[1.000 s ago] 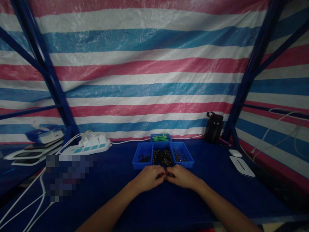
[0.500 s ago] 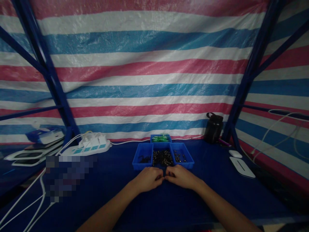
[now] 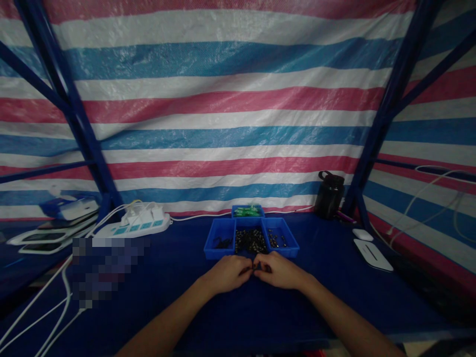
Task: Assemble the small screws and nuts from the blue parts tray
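Observation:
My left hand (image 3: 231, 272) and my right hand (image 3: 278, 270) meet just in front of the blue bins, fingertips almost touching. Both are closed in a pinch. A tiny dark bit shows between the fingertips, too small to name. Right behind them, the middle bin holds a heap of small black and brass-coloured parts (image 3: 251, 240). Black pieces (image 3: 222, 243) lie in the left bin (image 3: 210, 243). The right bin (image 3: 291, 240) has a few small shiny metal parts (image 3: 274, 242). Green packets (image 3: 248, 211) fill a smaller bin at the back.
On the left stand a white power strip (image 3: 139, 228) with plugs, white cables (image 3: 64, 285) and stacked devices (image 3: 48, 235). A black bottle (image 3: 329, 196), a small white case (image 3: 362, 234) and a flat white device (image 3: 373, 255) are on the right. Striped sheeting (image 3: 230, 119) hangs behind the blue table (image 3: 238, 317).
My right hand's fingers have shifted and opened slightly at the tips, showing a small dark bit. My left hand stays nearly in place. The whole view has shifted very slightly.

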`<action>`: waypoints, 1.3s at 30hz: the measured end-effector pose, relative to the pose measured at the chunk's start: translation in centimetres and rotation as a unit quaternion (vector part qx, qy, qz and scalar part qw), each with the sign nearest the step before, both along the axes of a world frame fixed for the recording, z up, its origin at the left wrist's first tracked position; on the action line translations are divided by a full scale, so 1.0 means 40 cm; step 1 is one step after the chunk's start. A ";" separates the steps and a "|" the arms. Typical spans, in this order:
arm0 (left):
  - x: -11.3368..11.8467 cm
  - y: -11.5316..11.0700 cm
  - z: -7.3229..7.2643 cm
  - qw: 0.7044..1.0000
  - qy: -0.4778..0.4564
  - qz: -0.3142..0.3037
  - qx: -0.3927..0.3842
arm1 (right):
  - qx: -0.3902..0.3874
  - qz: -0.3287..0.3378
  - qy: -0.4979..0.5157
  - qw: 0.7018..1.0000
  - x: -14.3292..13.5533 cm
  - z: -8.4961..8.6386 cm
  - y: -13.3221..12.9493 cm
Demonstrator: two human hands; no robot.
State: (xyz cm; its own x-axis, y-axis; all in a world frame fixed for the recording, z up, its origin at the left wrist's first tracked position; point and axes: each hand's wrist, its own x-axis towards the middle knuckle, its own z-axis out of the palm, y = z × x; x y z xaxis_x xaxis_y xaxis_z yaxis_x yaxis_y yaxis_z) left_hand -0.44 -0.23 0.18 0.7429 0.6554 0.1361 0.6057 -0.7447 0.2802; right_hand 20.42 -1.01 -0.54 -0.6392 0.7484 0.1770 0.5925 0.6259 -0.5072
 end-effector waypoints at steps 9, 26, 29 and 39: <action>0.002 -0.003 0.008 1.000 0.008 -0.001 -0.010 | -0.008 -0.002 0.004 1.000 -0.001 0.002 0.001; 0.001 -0.001 -0.002 1.000 0.016 -0.012 0.004 | 0.004 -0.008 0.000 1.000 0.000 -0.001 0.004; 0.003 -0.003 0.003 1.000 0.015 -0.013 0.006 | -0.002 -0.012 -0.004 1.000 0.000 0.001 0.004; 0.002 -0.006 0.006 1.000 0.009 0.012 -0.008 | 0.008 -0.015 0.002 1.000 -0.003 0.011 -0.001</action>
State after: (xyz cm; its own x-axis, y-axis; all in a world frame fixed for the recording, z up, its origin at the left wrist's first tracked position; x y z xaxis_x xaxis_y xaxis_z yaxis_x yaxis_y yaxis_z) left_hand -0.35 -0.47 0.41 0.7292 0.6751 0.1119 0.6286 -0.7255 0.2801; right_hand 20.30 -1.07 -0.11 -0.6154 0.7646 0.1914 0.6097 0.6157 -0.4991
